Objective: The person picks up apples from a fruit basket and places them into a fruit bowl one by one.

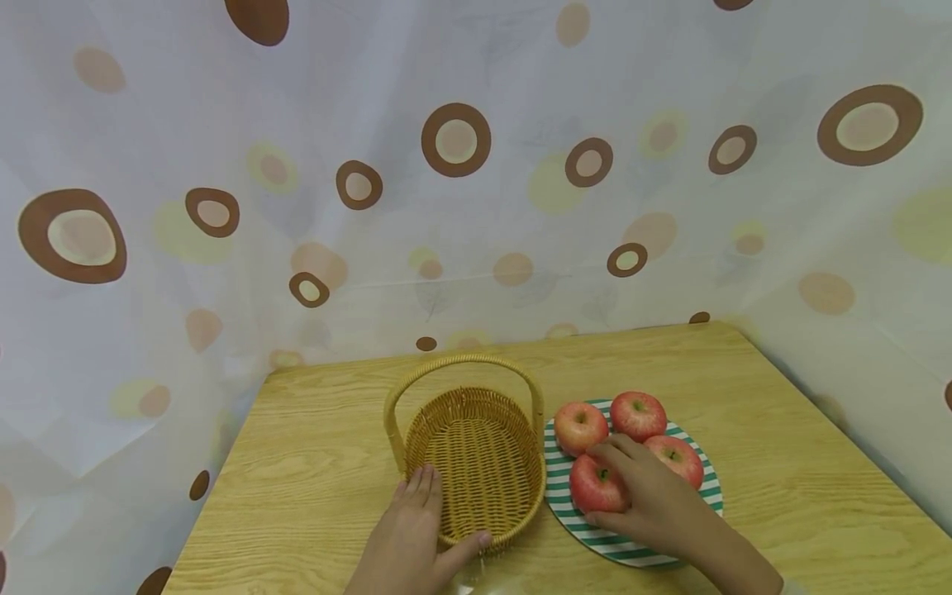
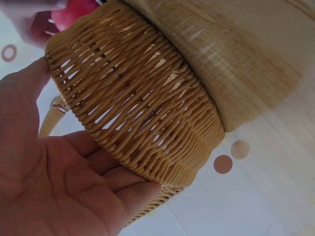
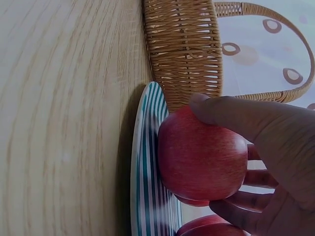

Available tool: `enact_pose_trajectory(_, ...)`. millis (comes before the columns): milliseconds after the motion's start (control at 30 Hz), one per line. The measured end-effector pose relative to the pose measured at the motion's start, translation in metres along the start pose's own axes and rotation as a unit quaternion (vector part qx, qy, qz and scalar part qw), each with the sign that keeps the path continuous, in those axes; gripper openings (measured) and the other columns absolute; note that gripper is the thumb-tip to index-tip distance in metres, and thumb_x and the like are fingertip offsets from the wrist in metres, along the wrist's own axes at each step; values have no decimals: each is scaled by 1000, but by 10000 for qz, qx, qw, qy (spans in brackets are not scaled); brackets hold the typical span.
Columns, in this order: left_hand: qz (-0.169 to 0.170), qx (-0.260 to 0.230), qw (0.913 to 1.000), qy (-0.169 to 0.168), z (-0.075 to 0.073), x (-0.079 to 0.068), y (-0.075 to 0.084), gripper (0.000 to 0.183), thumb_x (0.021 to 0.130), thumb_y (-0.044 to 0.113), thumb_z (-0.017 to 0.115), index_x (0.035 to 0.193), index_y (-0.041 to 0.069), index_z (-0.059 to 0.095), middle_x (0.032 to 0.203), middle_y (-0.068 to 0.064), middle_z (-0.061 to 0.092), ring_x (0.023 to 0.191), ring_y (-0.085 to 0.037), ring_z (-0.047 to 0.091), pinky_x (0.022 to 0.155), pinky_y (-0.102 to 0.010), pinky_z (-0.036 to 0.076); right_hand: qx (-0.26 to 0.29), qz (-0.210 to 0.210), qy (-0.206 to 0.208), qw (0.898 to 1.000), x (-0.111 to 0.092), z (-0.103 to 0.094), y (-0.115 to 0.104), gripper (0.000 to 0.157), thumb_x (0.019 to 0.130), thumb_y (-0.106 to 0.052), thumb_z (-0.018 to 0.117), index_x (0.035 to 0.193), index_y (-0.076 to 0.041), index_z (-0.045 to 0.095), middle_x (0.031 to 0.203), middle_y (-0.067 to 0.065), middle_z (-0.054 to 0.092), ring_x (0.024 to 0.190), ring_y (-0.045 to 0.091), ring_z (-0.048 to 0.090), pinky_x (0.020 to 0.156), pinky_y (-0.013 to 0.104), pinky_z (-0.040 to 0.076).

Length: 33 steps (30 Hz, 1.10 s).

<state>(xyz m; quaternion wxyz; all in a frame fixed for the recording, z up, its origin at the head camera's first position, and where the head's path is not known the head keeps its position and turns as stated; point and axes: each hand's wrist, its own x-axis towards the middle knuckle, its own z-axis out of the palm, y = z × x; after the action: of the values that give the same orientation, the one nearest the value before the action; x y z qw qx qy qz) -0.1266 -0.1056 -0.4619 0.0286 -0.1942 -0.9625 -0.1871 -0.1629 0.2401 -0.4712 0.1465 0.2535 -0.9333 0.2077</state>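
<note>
My right hand [image 1: 654, 496] grips a red apple [image 1: 597, 486] at the front of a round plate [image 1: 617, 549] with green and white stripes. In the right wrist view the thumb [image 3: 221, 110] lies on one side of this apple and the fingers curl round the other; the apple is right at the plate's surface. My left hand [image 1: 412, 529] rests against the near left rim of a handled wicker basket [image 1: 476, 471], fingers fairly straight and thumb on the front rim. Its fingertips pass behind the rim in the left wrist view. Nothing lies inside the basket.
Three more apples sit on the plate: one at the back left [image 1: 580, 428], one at the back right [image 1: 638, 415] and one at the right [image 1: 677, 460]. The basket's tall handle [image 1: 464, 359] arches upward. A wooden table [image 1: 297, 479] carries everything, with a patterned curtain [image 1: 476, 223] behind.
</note>
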Motion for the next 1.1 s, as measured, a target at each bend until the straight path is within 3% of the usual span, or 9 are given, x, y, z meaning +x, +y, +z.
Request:
enact_pose_trajectory(767, 33, 119, 9999, 77, 0, -2, -1, 105, 97, 74, 58, 144, -19, 52, 152, -39, 51, 146, -50, 49, 119, -61, 43, -116, -1, 85, 9999, 3, 4, -1, 77, 72, -40, 99, 137, -14, 68, 132, -3, 65, 117, 18, 66, 95, 47, 62)
enact_pose_trajectory(1100, 97, 261, 9996, -11, -4, -1, -1, 104, 98, 74, 56, 144, -19, 53, 150, -40, 52, 144, -51, 51, 118, -61, 43, -125, -69, 58, 9999, 6, -4, -4, 71, 77, -47, 94, 136, -16, 70, 134, -2, 65, 120, 21, 67, 93, 49, 62)
